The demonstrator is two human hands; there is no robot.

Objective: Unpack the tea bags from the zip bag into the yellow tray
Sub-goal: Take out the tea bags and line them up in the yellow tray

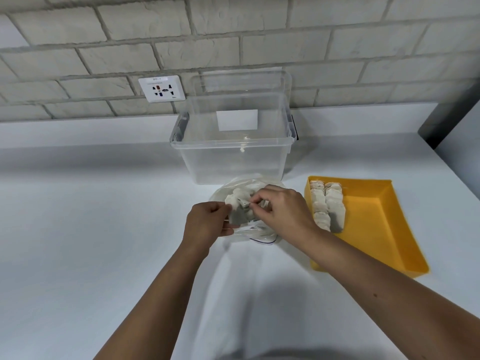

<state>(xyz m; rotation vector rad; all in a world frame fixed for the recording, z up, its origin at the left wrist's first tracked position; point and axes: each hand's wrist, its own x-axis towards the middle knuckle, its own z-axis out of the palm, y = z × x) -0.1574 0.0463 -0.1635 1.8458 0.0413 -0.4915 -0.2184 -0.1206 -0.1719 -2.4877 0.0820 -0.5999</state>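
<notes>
I have both bare forearms reaching in from the near edge and converging at the middle, my left hand (207, 222) curled, fingers gripping the zip bag (262, 236) at its left side, my right hand (283, 209) knuckles-up beside it, fingertips pinching a tea bag (240, 200).

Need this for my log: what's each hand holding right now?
Left hand: gripping the zip bag at its edge.
Right hand: pinching a tea bag inside it.
</notes>
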